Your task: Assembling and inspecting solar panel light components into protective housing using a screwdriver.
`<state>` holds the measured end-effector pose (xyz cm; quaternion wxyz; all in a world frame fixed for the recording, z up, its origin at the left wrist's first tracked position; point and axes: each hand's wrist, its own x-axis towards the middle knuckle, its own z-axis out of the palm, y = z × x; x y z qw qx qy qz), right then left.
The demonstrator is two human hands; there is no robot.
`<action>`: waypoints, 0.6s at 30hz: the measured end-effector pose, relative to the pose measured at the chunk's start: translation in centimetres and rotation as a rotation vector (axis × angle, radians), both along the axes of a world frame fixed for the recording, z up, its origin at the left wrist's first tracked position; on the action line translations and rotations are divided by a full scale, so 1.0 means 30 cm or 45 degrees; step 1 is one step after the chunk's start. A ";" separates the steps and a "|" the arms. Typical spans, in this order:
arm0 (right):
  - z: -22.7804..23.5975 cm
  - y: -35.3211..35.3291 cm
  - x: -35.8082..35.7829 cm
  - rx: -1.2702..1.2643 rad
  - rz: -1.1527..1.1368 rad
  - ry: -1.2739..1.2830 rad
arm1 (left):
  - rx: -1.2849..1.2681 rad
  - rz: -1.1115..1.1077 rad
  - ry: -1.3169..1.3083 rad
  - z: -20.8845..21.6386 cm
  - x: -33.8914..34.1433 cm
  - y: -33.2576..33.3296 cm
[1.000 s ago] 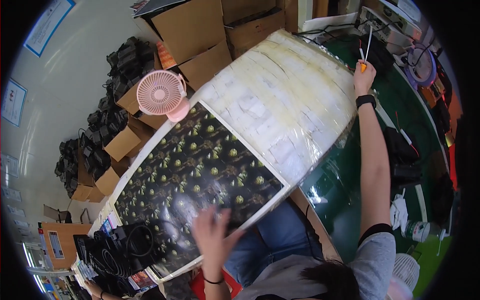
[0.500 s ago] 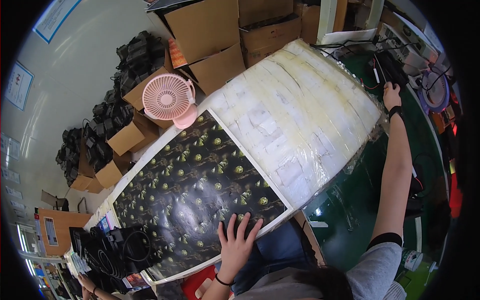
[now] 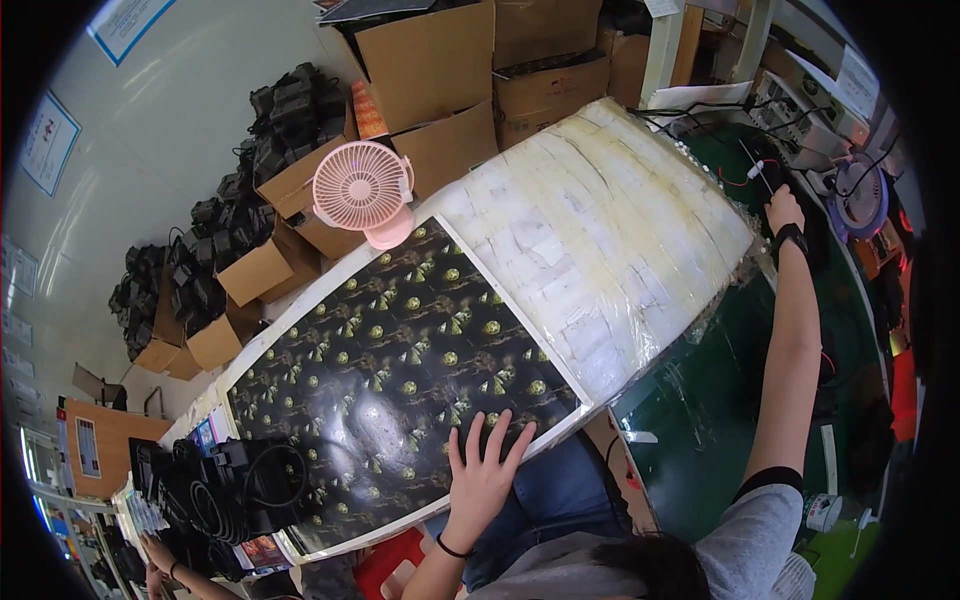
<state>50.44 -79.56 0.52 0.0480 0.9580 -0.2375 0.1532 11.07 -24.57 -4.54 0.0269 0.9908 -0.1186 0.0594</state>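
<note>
Illegible wall notice (image 3: pixel 50 145) beyond left hand (image 3: pixel 481 485)

Free lane over the patterned sheet (image 3: pixel 400 365) and on across the yellowed pad (image 3: pixel 600 240) to its right. Blockers: pink fan (image 3: pixel 362 190) at far edge, black cable pile (image 3: pixel 225 495) near left, left hand (image 3: pixel 482 480) at near edge. Right forearm (image 3: pixel 795 365) spans the green table (image 3: pixel 690 430).

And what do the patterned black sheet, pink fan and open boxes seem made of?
Patterned black sheet: glossy, probably plastic or laminated paper, given glare.
Pink fan: likely smooth plastic, from its even colour and slim ribs.
Open boxes: apparently matte cardboard, plain brown with folded flaps.
</note>
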 end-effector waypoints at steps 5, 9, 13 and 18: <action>0.092 0.025 -0.073 0.003 0.030 -0.028 | 0.016 -0.008 -0.043 -0.004 -0.006 0.007; 0.218 0.068 -0.158 0.074 0.136 -0.147 | -0.046 -0.008 -0.031 0.008 -0.006 0.004; 0.399 0.235 -0.284 0.160 0.563 -0.182 | -0.013 -0.013 -0.078 -0.011 -0.008 0.010; 0.548 0.634 -0.484 0.265 0.974 -0.145 | -0.048 -0.020 -0.099 -0.006 -0.015 0.005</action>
